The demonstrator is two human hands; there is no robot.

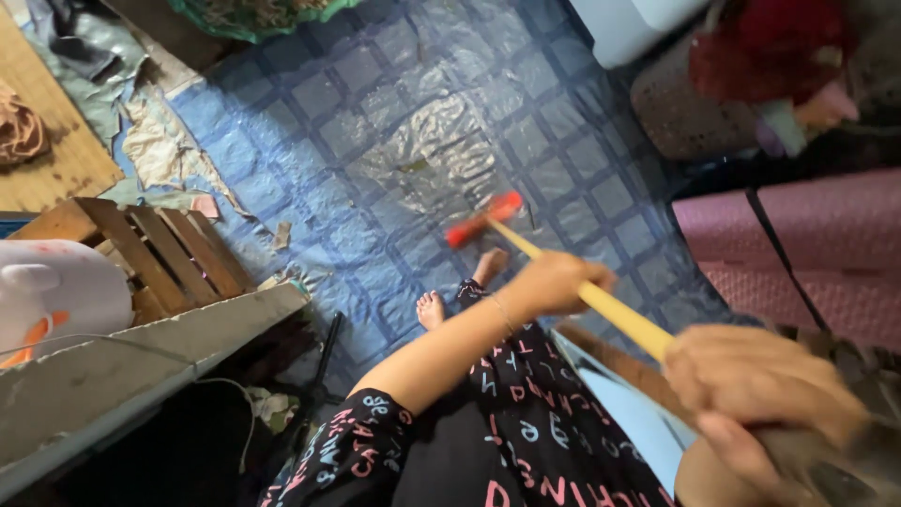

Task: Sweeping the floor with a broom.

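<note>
Blue floor (375,113) — broom head (483,219) blurred.

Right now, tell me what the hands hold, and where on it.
Both grip a broom by its yellow handle: left hand midway along it, right hand nearer the top end.

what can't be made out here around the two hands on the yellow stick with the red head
Head view only:
- Right hand: motion-blurred at the lower right edge; its grip on the long yellow wooden stick is unclear.
- Red broom head: blurred; bristles and contact with the blue checked plastic floor sheet unreadable.
- Left hand: fingers wrap behind the stick, hidden.
- White rounded appliance: cut off by the left edge.
</note>
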